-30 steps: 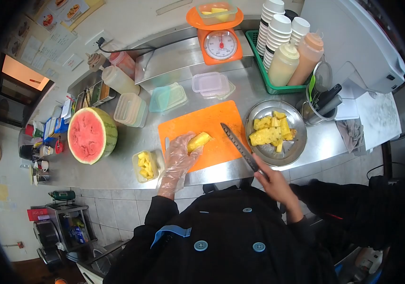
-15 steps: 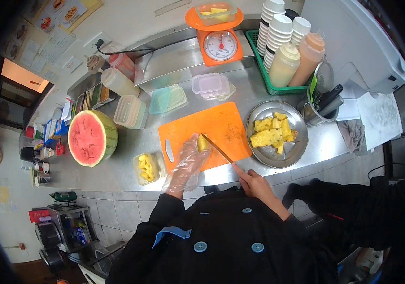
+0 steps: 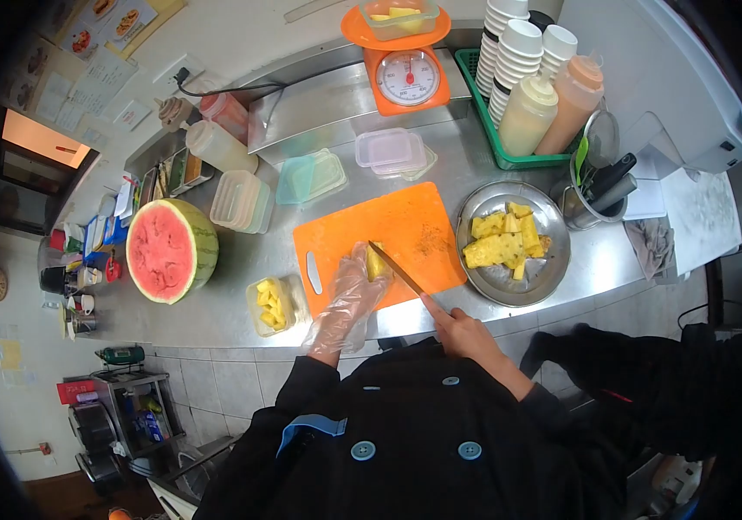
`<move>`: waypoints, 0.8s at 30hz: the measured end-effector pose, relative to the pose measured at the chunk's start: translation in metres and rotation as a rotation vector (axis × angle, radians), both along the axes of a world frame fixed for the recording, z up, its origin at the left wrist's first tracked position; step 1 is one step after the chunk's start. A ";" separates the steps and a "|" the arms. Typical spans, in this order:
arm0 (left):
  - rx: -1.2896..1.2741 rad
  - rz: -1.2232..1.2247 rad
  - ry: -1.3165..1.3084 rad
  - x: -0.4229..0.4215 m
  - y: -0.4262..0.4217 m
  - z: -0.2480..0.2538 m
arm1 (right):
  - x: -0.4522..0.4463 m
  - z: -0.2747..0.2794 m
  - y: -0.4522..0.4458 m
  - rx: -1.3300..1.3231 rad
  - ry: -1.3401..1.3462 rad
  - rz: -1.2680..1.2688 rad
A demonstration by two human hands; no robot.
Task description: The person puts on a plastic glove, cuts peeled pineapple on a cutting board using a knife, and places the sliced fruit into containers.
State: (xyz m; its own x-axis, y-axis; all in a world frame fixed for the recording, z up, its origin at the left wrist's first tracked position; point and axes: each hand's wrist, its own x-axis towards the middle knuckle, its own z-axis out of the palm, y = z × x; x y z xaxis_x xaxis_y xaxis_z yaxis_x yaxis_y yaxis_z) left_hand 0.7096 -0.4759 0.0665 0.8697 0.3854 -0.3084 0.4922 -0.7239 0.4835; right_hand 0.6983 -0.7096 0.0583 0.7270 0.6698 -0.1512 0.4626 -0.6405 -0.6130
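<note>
On the orange cutting board [image 3: 349,227], a yellow pineapple piece [image 3: 377,263] lies under my left hand [image 3: 350,293], which wears a clear plastic glove. The fingers of that hand are closed on the piece from its left side. My right hand [image 3: 466,336] is bare and wrapped round the handle of a knife [image 3: 398,270]. The blade slants up and left, its tip at the top of the pineapple piece. Left of the board, a clear tub [image 3: 255,321] holds small yellow pieces. A round metal tray [image 3: 553,284] with larger pineapple chunks [image 3: 499,248] stands to the right.
A cut watermelon half [image 3: 167,251] sits at the left. Behind the board are plastic lids [image 3: 388,149], stacked containers [image 3: 239,201] and an orange scale [image 3: 408,78]. A green basket [image 3: 527,161] holds cups and bottles. Another person's dark-clothed leg [image 3: 596,355] is at the right.
The view has shifted slightly. Both hands keep nearly the same pose, with the knife still at the pineapple piece.
</note>
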 end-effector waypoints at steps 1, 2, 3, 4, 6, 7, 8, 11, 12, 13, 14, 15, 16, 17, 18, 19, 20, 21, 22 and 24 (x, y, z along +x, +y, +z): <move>0.005 -0.016 -0.022 0.000 0.000 0.000 | 0.000 0.002 -0.002 -0.035 0.022 0.017; 0.009 -0.034 -0.041 -0.001 0.000 0.000 | 0.001 0.002 0.000 -0.035 0.023 0.018; 0.007 -0.035 -0.039 0.000 -0.002 0.001 | 0.003 0.001 0.005 -0.048 0.028 0.014; 0.004 -0.021 0.003 0.002 -0.003 0.005 | 0.005 -0.001 0.011 -0.061 0.030 0.010; -0.001 -0.007 0.038 0.004 -0.006 0.004 | 0.011 -0.009 0.025 -0.049 -0.012 0.015; 0.009 0.012 0.012 0.003 -0.007 0.001 | 0.012 -0.010 0.029 -0.034 -0.051 0.022; 0.020 0.032 -0.012 0.002 -0.006 -0.003 | 0.013 -0.009 0.028 -0.034 -0.053 0.022; -0.018 -0.012 -0.064 0.001 0.001 -0.019 | 0.012 0.000 0.016 -0.070 -0.001 0.042; -0.017 -0.009 -0.064 0.002 -0.001 -0.012 | 0.010 0.002 0.011 -0.099 0.022 0.033; -0.008 0.007 -0.023 0.003 -0.004 0.000 | 0.007 0.004 0.008 -0.128 0.046 0.024; 0.002 0.025 0.017 0.003 -0.006 0.007 | 0.008 0.004 0.008 -0.128 0.047 0.027; 0.003 0.027 0.017 0.001 -0.004 0.006 | 0.009 0.004 0.008 -0.078 0.056 -0.002; 0.030 -0.018 -0.002 0.000 0.000 0.005 | 0.010 0.005 0.008 -0.028 0.066 -0.034; 0.056 -0.064 -0.021 -0.001 0.004 0.005 | 0.012 0.002 0.008 -0.027 0.065 -0.035; 0.056 -0.065 -0.021 -0.002 0.009 0.008 | 0.013 -0.002 0.009 0.039 0.059 -0.047; 0.086 -0.162 0.027 -0.002 0.016 0.015 | 0.013 -0.004 0.009 0.105 0.054 -0.060; 0.115 -0.260 0.074 -0.002 0.023 0.019 | 0.013 -0.003 0.007 0.106 0.055 -0.063; 0.115 -0.263 0.075 -0.002 0.030 0.019 | 0.013 -0.002 0.004 0.132 0.066 -0.065; 0.185 -0.287 0.080 -0.003 0.037 0.018 | 0.013 0.001 0.001 0.158 0.078 -0.066; 0.257 -0.310 0.085 -0.003 0.047 0.021 | 0.010 0.008 -0.007 0.191 0.092 -0.102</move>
State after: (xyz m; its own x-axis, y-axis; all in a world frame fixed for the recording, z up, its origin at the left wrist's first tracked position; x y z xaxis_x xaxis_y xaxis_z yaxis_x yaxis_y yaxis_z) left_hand 0.7069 -0.4291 0.0875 0.9323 0.1826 -0.3123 0.2620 -0.9360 0.2350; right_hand 0.7086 -0.7165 0.0664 0.7813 0.6165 -0.0976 0.3379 -0.5492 -0.7643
